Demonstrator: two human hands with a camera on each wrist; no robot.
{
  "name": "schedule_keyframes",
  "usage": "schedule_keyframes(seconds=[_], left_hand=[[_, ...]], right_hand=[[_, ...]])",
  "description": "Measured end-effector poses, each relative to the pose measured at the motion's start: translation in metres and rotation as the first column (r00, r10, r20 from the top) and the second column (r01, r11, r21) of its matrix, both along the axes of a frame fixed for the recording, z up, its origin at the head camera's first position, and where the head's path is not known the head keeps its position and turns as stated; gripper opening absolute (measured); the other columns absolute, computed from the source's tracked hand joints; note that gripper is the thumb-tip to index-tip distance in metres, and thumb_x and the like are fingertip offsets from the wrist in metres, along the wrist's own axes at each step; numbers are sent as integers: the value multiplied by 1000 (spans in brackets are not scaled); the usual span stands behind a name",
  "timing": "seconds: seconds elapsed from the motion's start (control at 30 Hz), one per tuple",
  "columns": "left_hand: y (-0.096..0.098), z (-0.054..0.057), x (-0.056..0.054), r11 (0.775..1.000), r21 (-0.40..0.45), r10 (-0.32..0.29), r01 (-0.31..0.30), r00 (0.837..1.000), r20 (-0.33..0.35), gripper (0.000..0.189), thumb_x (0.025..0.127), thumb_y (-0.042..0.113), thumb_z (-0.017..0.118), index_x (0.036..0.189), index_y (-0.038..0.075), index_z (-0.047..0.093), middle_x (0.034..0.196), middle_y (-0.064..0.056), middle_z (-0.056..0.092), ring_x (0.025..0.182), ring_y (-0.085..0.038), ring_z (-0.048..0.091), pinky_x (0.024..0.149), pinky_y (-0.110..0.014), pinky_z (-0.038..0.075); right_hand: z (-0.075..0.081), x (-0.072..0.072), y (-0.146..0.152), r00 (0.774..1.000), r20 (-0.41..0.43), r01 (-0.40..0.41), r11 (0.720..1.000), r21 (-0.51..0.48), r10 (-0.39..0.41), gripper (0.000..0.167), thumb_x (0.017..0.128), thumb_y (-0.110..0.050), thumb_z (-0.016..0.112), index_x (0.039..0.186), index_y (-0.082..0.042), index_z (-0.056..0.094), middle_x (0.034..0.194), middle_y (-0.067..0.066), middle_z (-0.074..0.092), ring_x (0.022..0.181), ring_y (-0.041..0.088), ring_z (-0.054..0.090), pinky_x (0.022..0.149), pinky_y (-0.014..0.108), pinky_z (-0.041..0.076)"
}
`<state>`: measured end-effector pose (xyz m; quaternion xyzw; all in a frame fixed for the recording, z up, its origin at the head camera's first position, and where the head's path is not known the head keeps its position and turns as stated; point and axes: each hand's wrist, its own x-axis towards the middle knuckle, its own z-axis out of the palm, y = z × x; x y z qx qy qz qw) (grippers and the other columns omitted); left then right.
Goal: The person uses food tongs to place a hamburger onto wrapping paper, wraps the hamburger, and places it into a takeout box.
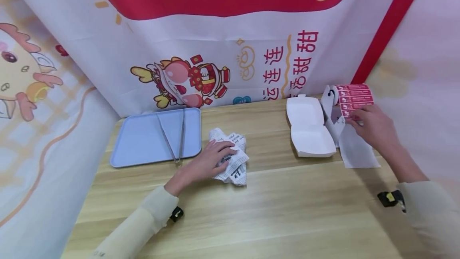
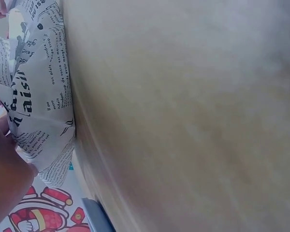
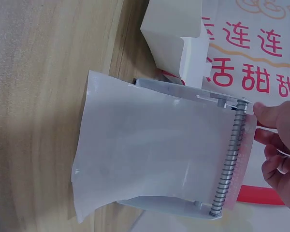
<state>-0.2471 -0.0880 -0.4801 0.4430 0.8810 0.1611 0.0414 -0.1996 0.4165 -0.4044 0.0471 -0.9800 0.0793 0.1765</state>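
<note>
My left hand (image 1: pixel 210 159) lies over a crumpled bundle of newspaper-print wrapping paper (image 1: pixel 235 174), its fingers spread across the top and the thumb along the near side. The bundle fills the left edge of the left wrist view, resting on the table; what is inside is hidden. At the far right, my right hand (image 1: pixel 373 127) pinches the edge of a red-and-white label strip (image 1: pixel 355 97) on a grey label dispenser (image 1: pixel 327 103). In the right wrist view, thumb and fingers meet at the strip beside a ridged metal roller (image 3: pixel 228 164). Pale backing paper (image 3: pixel 145 140) hangs down from this roller.
An open white takeaway box (image 1: pixel 312 139) stands just left of the dispenser. At the back left, metal tongs (image 1: pixel 169 141) lie on a light-blue tray (image 1: pixel 123 147), their joined end over its near edge. Printed fabric (image 1: pixel 215 31) hangs behind the wooden table (image 1: pixel 280 207).
</note>
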Motion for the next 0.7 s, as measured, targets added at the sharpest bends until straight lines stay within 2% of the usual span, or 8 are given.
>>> schedule_keyframes(seconds=[0.13, 0.27, 0.37, 0.47, 0.53, 0.6, 0.67, 0.7], left_hand=[[4, 0, -1, 1000, 0, 5, -5, 1000, -5, 39, 103, 32, 51, 141, 24, 54, 154, 2, 42, 146, -19, 35, 127, -54, 12], [6, 0, -1, 1000, -7, 18, -18, 1000, -3, 39, 102, 32, 52, 140, 25, 54, 155, 3, 42, 147, -18, 34, 127, -52, 11], [5, -1, -1, 1000, -16, 24, -24, 1000, -5, 39, 102, 32, 52, 140, 25, 54, 155, 4, 42, 147, -18, 34, 127, -52, 11], [3, -1, 0, 999, -25, 29, -29, 1000, -2, 39, 102, 32, 52, 140, 26, 54, 155, 4, 42, 147, -18, 35, 127, -52, 11], [1, -1, 1, 999, -27, 32, -32, 999, 4, 39, 102, 32, 52, 141, 26, 54, 155, 4, 42, 147, -18, 35, 127, -52, 11], [0, 0, 2, 999, -27, 34, -33, 999, 13, 39, 103, 32, 52, 141, 25, 54, 155, 3, 41, 147, -18, 34, 127, -52, 11], [-1, 0, 3, 999, -24, 33, -33, 999, 15, 39, 103, 31, 52, 141, 25, 53, 155, 3, 41, 147, -18, 34, 127, -52, 11], [-1, -1, 3, 999, -20, 32, -32, 999, 15, 39, 103, 31, 51, 141, 25, 54, 155, 3, 41, 147, -18, 34, 127, -52, 11]], right_hand=[[3, 2, 4, 1000, -12, 17, 999, 51, -17, 18, 82, -7, 78, 94, 4, 71, 87, 24, 68, 77, 36, 55, 62, 55, 53], [4, 3, 8, 997, 27, 65, 997, 34, -66, 17, 87, -9, 72, 92, 7, 66, 77, 22, 63, 70, 33, 52, 56, 48, 49], [2, 2, 13, 992, 50, 114, 992, -48, -112, 18, 94, -10, 64, 90, 7, 61, 73, 20, 59, 65, 30, 49, 51, 38, 43], [-1, 2, 22, 984, 4, 176, 967, -183, -178, 24, 98, -14, 56, 93, 9, 60, 75, 26, 60, 63, 33, 51, 51, 32, 37], [-3, 2, 29, 969, -43, 221, 934, -280, -242, 29, 99, -16, 52, 96, 12, 60, 79, 29, 61, 66, 35, 52, 54, 32, 35], [-2, 3, 40, 943, -43, 289, 880, -378, -329, 35, 100, -20, 49, 103, 11, 63, 71, 12, 65, 66, 23, 54, 60, 30, 35], [-1, 4, 52, 904, 1, 380, 799, -465, -428, 38, 101, -26, 46, 106, 6, 65, 61, -12, 60, 63, 9, 51, 63, 28, 34], [0, 4, 58, 877, 53, 435, 745, -506, -477, 36, 101, -28, 43, 103, 0, 66, 57, -23, 53, 60, 1, 47, 62, 25, 35]])
